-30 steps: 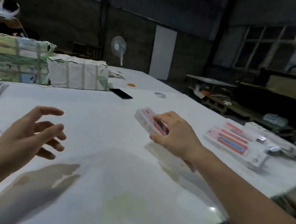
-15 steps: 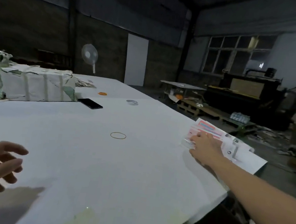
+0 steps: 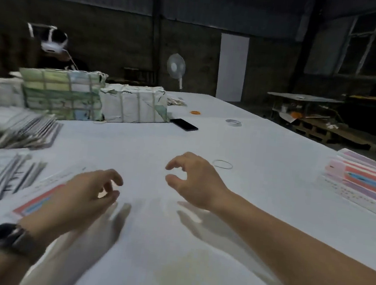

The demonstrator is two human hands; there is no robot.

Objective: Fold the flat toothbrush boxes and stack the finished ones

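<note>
Indoors, white table [image 3: 262, 154], dim warehouse, fan [image 3: 175, 68]

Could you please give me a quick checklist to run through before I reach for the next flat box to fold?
1. Right hand free: ok, fingers loosely curled, holding nothing.
2. Left hand free: ok, empty, above the edge of the flat boxes.
3. Flat boxes within reach: ok, spread at the left, one with a pink panel showing under the left hand.
4. Finished stack settled: ok, resting at the table's right edge, no hand on it.
5. Folding space on the table: ok, bare in front; only a rubber band lies beyond the right hand.
6. Top flat box lies singly: cannot tell, too blurred.
</note>
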